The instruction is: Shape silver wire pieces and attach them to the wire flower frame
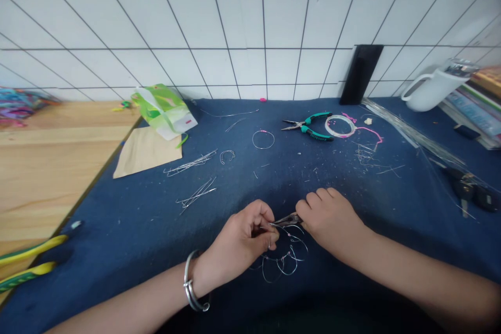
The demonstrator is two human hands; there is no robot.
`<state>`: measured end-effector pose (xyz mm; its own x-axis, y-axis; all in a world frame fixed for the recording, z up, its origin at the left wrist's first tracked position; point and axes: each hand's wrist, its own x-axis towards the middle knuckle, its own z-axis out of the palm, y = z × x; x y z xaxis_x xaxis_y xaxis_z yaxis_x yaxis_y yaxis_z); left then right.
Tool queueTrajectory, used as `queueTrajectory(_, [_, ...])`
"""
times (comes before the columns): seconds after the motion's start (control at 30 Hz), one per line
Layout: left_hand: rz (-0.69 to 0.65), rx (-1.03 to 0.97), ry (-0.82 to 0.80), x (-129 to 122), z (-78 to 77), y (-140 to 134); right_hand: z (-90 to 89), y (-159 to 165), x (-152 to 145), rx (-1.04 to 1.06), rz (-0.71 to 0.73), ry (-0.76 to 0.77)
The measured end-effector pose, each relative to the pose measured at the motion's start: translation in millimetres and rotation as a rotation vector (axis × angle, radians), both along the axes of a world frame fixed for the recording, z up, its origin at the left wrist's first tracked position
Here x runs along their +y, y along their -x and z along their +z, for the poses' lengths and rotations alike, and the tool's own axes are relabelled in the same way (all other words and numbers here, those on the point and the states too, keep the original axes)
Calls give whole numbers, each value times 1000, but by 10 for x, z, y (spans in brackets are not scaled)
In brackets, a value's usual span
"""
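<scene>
My left hand [245, 237] pinches a ring of silver wire with several curved loops [291, 266] around it, at the lower middle of the view. Small pinkish spots show where the loops meet the ring. In my right hand [332, 222] is a pair of pliers [288, 220], its fingers wrapped round the handles. The jaws point left and reach the wire beside my left fingertips. Whether they bite on the wire is too small to tell. My palm hides most of the handles.
Teal-handled pliers [307, 126] lie ahead, near a white ring dish [340, 126] and a plain wire hoop [263, 140]. Cut wires [191, 163] are at left. Yellow-green handles [33, 261] stick in at the left edge. A white mug [430, 88] and keys [465, 190] are at right.
</scene>
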<state>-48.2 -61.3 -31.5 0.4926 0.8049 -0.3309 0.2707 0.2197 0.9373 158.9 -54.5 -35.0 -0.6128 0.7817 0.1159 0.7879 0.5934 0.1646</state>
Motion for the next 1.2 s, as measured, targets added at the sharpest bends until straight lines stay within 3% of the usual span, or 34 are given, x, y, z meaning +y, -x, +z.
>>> queueTrajectory(0.57, [9,9,-9,-7,-22,-6,-1,-1,2,-25,-28,27])
queueTrajectory(0.9, [98,-236,119,49,7,44,138,-100,134,-15,-188,90])
queueTrajectory(1.2, [217,-224,86,58,16,28,228,-62,76,185,-88,131])
